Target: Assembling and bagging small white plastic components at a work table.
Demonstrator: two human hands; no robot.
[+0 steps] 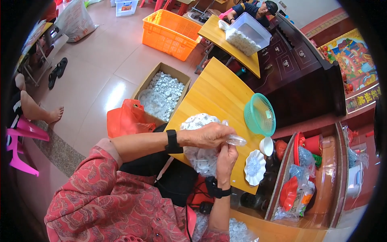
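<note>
My left hand point(207, 135) and my right hand point(226, 158) meet over a wooden table point(219, 90). Together they hold a small clear plastic piece point(236, 140), the left hand from above, the right fingertips from below. Under the hands lies a pile of white plastic caps point(200, 155) on the table's near part. Both wrists wear black bands. A white scalloped dish point(255, 167) lies just right of the right hand.
A green mesh basket point(260, 114) lies on the table. On the floor stand a cardboard box of white caps point(163, 95), a red bag point(128, 119) and an orange crate point(171, 34). Another person point(254, 9) sits at a far table with a clear tub point(248, 34). A seated person's leg point(38, 111) is left.
</note>
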